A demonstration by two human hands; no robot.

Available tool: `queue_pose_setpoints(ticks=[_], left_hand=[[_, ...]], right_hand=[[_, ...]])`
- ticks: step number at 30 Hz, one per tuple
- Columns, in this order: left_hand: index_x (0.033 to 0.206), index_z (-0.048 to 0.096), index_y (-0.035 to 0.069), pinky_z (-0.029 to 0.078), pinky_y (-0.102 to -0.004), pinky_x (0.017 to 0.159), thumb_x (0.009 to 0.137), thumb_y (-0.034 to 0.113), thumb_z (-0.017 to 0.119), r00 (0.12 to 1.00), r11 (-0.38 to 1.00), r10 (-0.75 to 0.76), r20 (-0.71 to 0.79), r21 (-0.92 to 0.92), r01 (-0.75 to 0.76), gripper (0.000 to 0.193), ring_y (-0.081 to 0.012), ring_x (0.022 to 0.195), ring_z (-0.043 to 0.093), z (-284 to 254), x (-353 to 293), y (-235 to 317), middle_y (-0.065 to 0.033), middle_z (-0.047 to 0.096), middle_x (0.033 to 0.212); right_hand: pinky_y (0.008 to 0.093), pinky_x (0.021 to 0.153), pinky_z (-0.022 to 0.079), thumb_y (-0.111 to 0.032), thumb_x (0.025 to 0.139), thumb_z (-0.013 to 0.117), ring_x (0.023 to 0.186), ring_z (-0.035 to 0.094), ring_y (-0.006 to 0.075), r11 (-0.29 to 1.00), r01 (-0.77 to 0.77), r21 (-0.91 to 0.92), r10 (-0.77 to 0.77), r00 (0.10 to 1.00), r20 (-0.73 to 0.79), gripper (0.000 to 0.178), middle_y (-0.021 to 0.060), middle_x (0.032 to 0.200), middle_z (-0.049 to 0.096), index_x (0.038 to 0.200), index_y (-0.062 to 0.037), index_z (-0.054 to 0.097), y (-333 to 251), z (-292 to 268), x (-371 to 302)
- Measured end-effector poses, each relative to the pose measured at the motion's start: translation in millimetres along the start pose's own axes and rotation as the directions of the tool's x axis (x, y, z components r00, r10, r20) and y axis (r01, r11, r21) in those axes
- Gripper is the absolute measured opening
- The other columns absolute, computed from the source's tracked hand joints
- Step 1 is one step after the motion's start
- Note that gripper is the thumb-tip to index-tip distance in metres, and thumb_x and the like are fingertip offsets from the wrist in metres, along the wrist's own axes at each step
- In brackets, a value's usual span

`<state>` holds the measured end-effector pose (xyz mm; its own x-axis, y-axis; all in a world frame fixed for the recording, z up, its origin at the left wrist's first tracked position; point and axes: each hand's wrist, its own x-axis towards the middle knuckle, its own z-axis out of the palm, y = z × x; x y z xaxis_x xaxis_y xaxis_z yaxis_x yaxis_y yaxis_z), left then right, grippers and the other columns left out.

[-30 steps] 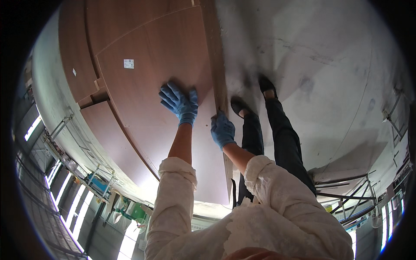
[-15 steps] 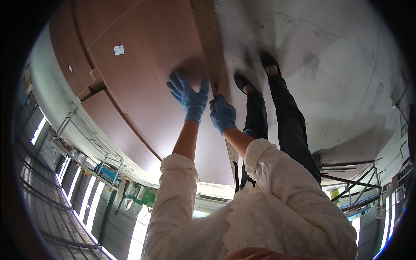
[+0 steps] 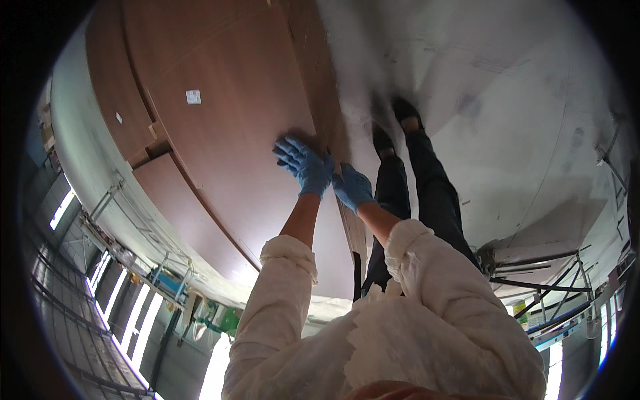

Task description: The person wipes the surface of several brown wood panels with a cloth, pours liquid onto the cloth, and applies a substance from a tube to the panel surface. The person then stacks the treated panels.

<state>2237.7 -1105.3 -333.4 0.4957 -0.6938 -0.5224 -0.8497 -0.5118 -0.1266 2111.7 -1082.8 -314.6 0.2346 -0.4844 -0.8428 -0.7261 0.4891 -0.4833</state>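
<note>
My left hand (image 3: 303, 165), in a blue glove, lies with its fingers stretched out on the large brown panel (image 3: 233, 147), close to the panel's right side. Just right of it, my right hand (image 3: 351, 187), gloved the same way, is curled at the panel's thick side edge (image 3: 319, 87). The two hands nearly meet at the thumbs. A small pale bit shows by the right fingertips. Whether the right fingers grip the edge or a small object is hidden from view.
A white label (image 3: 193, 97) sits on the panel. To the left, a smaller brown panel (image 3: 187, 213) lies beyond a gap. My legs stand on the pale grey surface (image 3: 507, 133) at right. Metal frames (image 3: 553, 287) stand at lower right, and railings (image 3: 167, 283) at lower left.
My left hand has moved right and nearer to me, closing on the right hand. The right hand has shifted slightly right and nearer. The whole view has also shifted a little.
</note>
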Motion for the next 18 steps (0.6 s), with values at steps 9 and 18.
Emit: queue_pose_setpoints(ticks=[9, 18], left_hand=[[0.163, 0.003, -0.001, 0.025, -0.0545, 0.122, 0.071, 0.075, 0.073, 0.996, 0.994, -0.009, 0.089, 0.110, -0.001, 0.138, -0.0474, 0.154, 0.014, -27, 2, 5, -0.0276, 0.007, 0.169], [0.152, 0.043, -0.001, 0.042, -0.0424, 0.111, 0.087, 0.049, 0.073, 0.922, 0.892, 0.309, 0.235, -0.407, -0.195, 0.087, -0.0372, 0.136, 0.052, -129, -52, 92, -0.0248, 0.051, 0.150]], right_hand=[[0.0496, 0.104, 0.049, -0.042, 0.097, 0.056, 0.117, 0.063, 0.0438, 0.989, -0.129, 0.069, 0.142, 0.961, -0.237, 0.051, 0.0246, 0.122, 0.069, 0.130, -0.0039, 0.066, 124, -139, -90], [0.0506, 0.099, 0.050, -0.040, 0.095, 0.053, 0.114, 0.064, 0.0453, 0.851, -0.297, 0.433, 0.510, 0.662, -0.549, 0.044, 0.0258, 0.115, 0.070, 0.110, -0.0035, 0.073, 284, -201, -304]])
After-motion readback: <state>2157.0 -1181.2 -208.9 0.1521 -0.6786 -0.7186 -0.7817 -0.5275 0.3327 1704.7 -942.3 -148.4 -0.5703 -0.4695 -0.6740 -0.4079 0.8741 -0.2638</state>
